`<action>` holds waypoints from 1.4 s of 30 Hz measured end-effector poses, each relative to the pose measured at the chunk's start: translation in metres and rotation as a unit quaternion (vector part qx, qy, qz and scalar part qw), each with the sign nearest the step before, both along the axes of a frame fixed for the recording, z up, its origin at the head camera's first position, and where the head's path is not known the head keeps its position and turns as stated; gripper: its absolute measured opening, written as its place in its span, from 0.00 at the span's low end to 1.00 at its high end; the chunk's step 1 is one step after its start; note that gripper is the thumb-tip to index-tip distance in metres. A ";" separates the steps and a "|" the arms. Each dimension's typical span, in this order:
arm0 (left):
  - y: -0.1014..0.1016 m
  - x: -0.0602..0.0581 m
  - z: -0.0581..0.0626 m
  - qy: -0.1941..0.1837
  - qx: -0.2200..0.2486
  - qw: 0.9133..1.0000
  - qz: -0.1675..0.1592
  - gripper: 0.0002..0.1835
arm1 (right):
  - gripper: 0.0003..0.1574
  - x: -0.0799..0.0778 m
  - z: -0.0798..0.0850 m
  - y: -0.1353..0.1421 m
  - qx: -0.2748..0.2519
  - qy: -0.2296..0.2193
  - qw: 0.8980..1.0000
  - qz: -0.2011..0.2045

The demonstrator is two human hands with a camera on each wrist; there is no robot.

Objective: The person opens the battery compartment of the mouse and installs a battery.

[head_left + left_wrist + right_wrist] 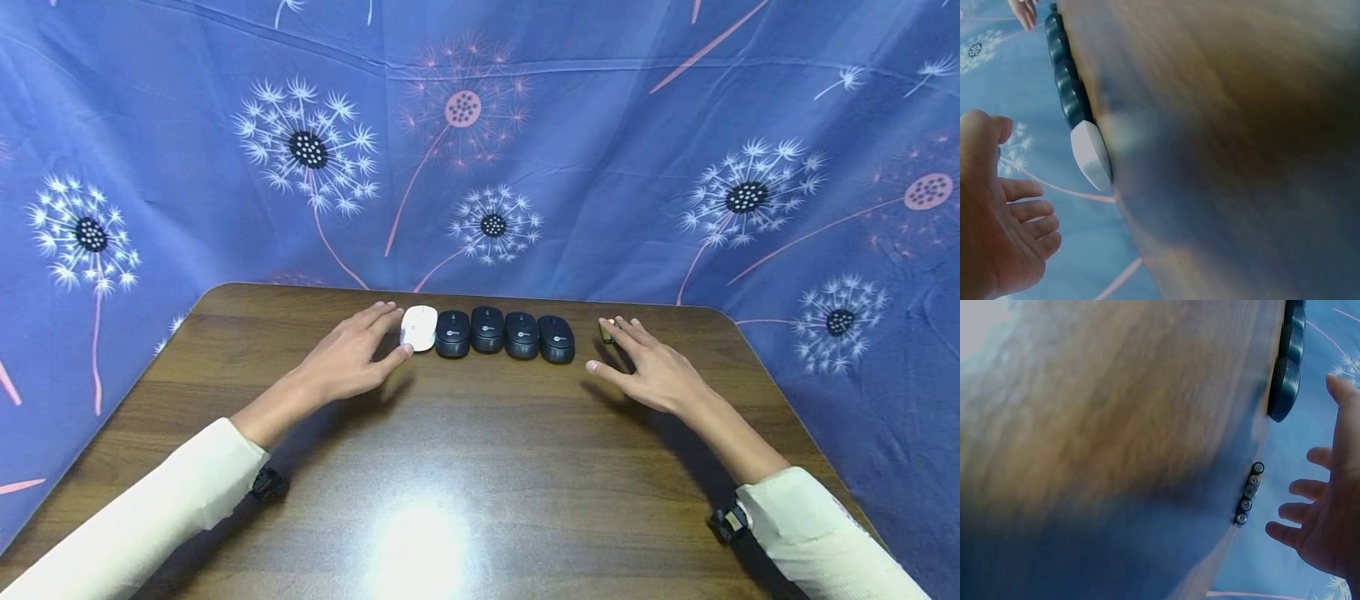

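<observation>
A white computer mouse (pixel 418 327) heads a row of black computer mice (pixel 487 329) near the table's far edge. My left hand (pixel 351 354) hovers just left of the white mouse, fingers spread, thumb tip overlapping its lower edge in the head view. In the left wrist view that hand (pixel 1007 219) is apart from the white mouse (pixel 1091 155) and holds nothing. To the right of the row, my right hand (pixel 656 371) has its fingers extended over some small batteries (pixel 606 332), mostly hidden beneath. The right wrist view shows several batteries (pixel 1250 492) side by side, with the empty right hand (pixel 1325 512) beyond them.
The brown wooden table (pixel 495 450) has rounded far corners and a bright light reflection near its front. Behind it hangs a blue cloth (pixel 600 167) printed with dandelions. Dark bands (pixel 267 483) sit at the sleeve cuffs.
</observation>
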State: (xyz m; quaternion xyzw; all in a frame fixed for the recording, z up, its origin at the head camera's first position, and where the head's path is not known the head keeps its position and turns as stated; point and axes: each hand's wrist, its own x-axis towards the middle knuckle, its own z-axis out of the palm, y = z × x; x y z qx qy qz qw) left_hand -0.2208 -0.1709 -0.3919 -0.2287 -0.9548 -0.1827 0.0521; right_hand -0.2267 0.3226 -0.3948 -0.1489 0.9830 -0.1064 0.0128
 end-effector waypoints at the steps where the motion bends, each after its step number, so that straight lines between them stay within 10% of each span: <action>1: 0.004 -0.001 0.001 -0.001 0.001 1.000 -0.004 0.41 | 0.60 0.000 -0.001 -0.001 0.000 -0.001 1.000 0.001; 42: 0.105 -0.012 -0.003 -0.032 -0.034 0.989 -0.142 0.39 | 0.40 -0.005 -0.008 -0.019 -0.063 -0.022 0.993 0.102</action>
